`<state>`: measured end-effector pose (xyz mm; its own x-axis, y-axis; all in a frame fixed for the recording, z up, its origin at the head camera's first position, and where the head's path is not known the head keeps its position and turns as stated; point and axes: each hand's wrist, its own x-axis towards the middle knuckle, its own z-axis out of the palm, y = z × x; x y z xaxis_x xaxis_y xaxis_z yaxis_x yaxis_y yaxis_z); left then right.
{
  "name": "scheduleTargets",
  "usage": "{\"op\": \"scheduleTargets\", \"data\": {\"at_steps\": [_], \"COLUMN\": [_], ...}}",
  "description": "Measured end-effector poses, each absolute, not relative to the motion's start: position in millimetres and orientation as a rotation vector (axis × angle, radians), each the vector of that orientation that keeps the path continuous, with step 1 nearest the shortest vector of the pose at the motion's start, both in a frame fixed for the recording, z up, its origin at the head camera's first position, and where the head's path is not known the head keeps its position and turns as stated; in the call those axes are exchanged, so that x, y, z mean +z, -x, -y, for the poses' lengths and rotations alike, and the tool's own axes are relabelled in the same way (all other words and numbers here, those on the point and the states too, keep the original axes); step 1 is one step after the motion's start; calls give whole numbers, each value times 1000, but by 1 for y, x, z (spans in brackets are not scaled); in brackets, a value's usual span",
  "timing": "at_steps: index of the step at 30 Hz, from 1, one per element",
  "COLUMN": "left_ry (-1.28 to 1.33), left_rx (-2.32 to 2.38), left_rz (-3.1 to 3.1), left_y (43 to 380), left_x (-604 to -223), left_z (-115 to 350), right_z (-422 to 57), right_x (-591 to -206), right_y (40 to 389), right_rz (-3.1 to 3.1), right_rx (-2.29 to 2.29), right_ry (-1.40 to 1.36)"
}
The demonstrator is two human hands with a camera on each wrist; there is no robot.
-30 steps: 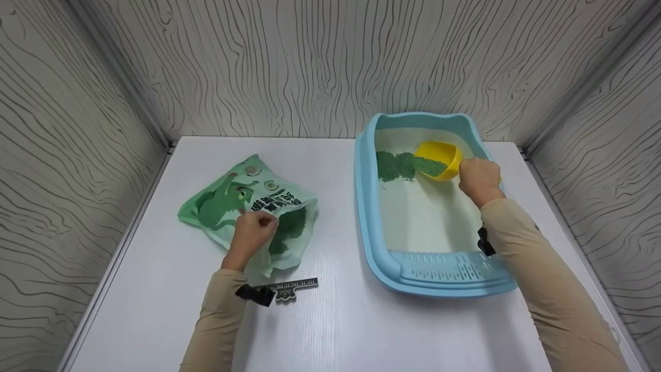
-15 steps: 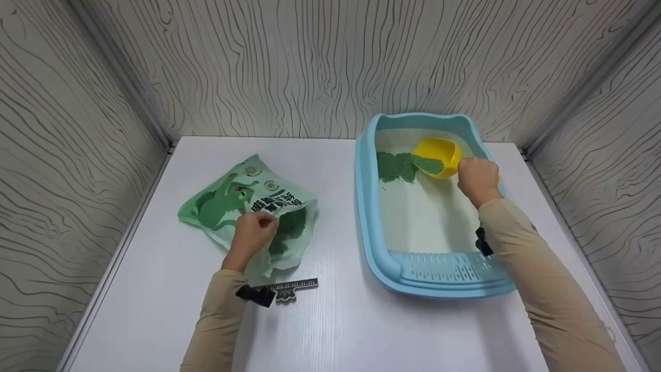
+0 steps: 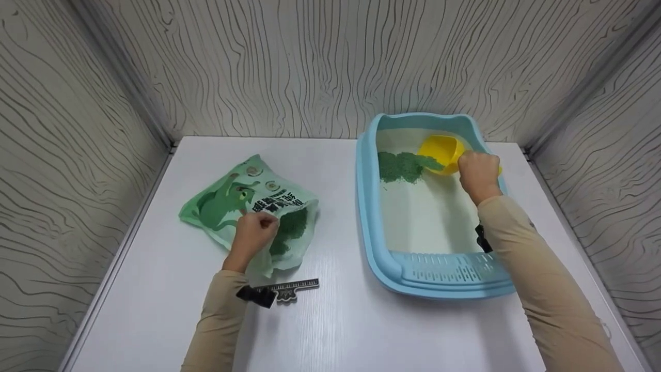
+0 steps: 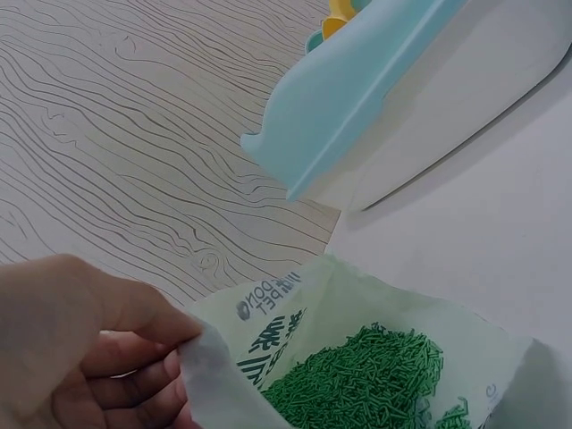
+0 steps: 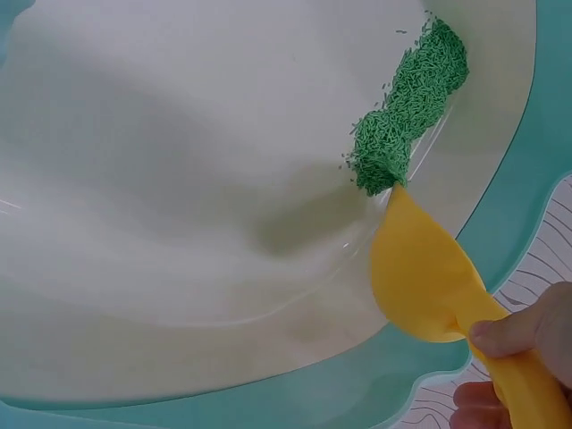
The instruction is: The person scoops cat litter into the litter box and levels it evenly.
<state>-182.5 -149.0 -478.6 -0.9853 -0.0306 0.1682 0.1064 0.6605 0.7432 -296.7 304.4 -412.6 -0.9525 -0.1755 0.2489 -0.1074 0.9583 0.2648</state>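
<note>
My right hand (image 3: 478, 173) grips the handle of a yellow scoop (image 5: 424, 268), tilted over the back of a blue litter box (image 3: 365, 206) with a white floor. Green pellet litter (image 5: 402, 112) lies in a short band on that floor, and the scoop's lip meets one end of it. With thumb and fingertips, my left hand (image 3: 253, 235) pinches the edge of a pale green litter bag (image 3: 222, 199) printed with a green animal. Its mouth gapes, and more green pellets (image 4: 366, 380) show inside.
A dark, ruler-like flat piece with a scalloped lower edge (image 3: 286, 289) lies on the white table (image 3: 330, 330) in front of the bag, partly behind the left wrist strap. A slotted ledge (image 3: 444, 266) forms the box's front. Wood-grain panels (image 3: 289, 67) enclose the table.
The scoop has lifted slightly and tipped further, and green pellets have slid from it onto the band in the litter box. My left hand has kept its hold on the bag.
</note>
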Motion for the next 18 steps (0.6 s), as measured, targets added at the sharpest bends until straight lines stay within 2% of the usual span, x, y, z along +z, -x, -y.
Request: {"op": "scheduleTargets", "data": {"at_steps": [18], "left_ry": [83], "left_rx": [-1264], "left_rz": [2692], "left_y": [182], "left_x": [-479], "left_z": [150], "right_z": [-303], "right_x": [-414], "right_y": [294], "right_rz": [2674], "right_rx": [-444], "right_ry": [-250]}}
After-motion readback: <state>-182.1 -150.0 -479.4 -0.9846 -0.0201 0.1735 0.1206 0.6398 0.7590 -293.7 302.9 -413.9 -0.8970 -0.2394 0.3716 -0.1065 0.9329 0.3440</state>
